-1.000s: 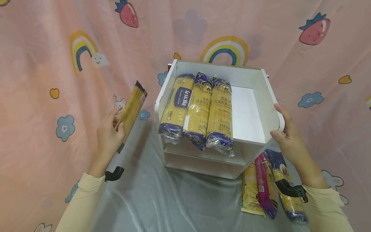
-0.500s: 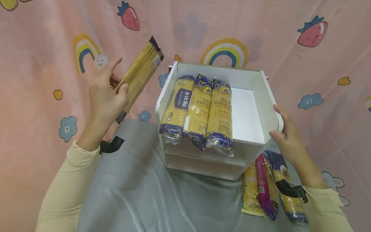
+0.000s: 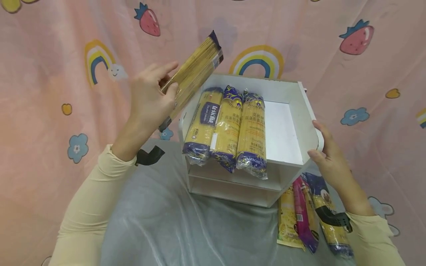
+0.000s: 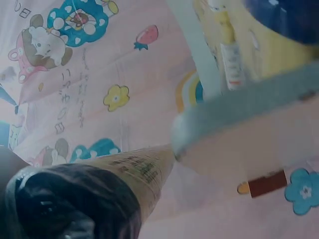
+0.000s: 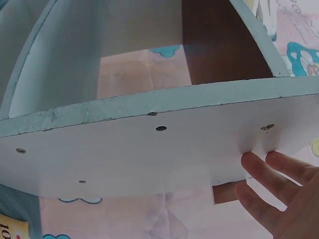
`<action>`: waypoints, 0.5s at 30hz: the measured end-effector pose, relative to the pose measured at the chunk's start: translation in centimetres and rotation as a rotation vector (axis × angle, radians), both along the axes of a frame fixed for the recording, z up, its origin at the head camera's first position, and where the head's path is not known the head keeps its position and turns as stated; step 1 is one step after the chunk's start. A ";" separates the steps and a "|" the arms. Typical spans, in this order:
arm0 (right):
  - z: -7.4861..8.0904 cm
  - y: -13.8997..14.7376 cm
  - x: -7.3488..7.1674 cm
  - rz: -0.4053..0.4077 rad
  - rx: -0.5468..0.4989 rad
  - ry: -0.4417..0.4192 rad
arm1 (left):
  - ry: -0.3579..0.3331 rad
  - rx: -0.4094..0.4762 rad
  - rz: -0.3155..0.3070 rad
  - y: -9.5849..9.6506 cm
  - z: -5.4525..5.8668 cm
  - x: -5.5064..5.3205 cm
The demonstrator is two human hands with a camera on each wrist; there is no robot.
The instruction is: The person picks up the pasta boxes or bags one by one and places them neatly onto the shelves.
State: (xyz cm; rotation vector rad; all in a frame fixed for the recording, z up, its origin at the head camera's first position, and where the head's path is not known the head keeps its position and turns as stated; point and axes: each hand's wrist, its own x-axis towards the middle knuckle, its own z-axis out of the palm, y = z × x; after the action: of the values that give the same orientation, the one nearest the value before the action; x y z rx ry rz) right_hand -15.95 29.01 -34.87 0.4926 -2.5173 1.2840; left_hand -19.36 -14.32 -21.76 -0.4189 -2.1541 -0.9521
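My left hand (image 3: 149, 98) pinches a clear pack of spaghetti (image 3: 196, 72) between thumb and fingers. The pack tilts up to the right, over the upper left of a white shelf unit (image 3: 283, 127). In the left wrist view, the dark end of the spaghetti pack (image 4: 75, 204) is close to the camera. Three yellow spaghetti packs (image 3: 252, 129) lie side by side on the top tier, their lower ends past its front edge. My right hand (image 3: 329, 159) grips the right side panel; in the right wrist view its fingertips (image 5: 251, 162) rest on the panel's outer face.
Right of the shelf unit, three more pasta packs (image 3: 304, 218) lie on the grey cloth (image 3: 213, 232), one of them pink. Lower tiers (image 3: 233, 188) open to the front beneath the top one. A pink patterned curtain (image 3: 186, 22) hangs behind.
My left hand has lifted the spaghetti pack up and moved it right, from beside the shelf unit to above its left side. The right hand stays on the side panel.
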 end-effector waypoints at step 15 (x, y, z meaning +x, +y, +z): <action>0.1 -0.1 0.0 -0.001 -0.005 0.000 | -0.049 -0.095 -0.041 6.4 -0.3 -0.5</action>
State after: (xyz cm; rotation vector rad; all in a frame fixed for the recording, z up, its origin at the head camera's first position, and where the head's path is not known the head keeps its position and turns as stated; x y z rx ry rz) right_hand -15.99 28.92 -34.78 0.4899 -2.5135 1.2889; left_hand -19.88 -7.91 -22.01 -0.4920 -2.2494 -0.8939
